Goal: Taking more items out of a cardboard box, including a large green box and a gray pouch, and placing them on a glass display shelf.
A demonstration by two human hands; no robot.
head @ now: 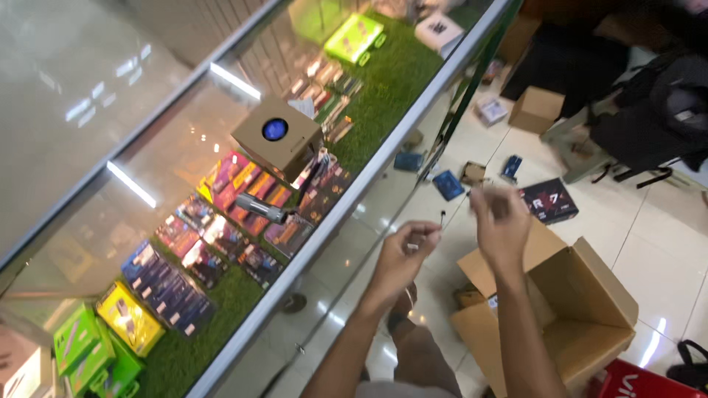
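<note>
My left hand (404, 254) is raised beside a glass display counter (335, 214), fingers curled around a small thin dark object (441, 216) that sticks up from them. My right hand (501, 217) is lifted just to the right, fingers pinched together; it is blurred and I cannot tell what it holds. Both hands hover above an open cardboard box (568, 295) on the floor. The two hands are a short gap apart.
The glass counter holds several colourful small boxes on green turf and a brown cube box (276, 136). On the tiled floor lie a dark flat box (549, 200), small blue packs (448, 184), a small cardboard box (536, 109) and dark bags (656, 118).
</note>
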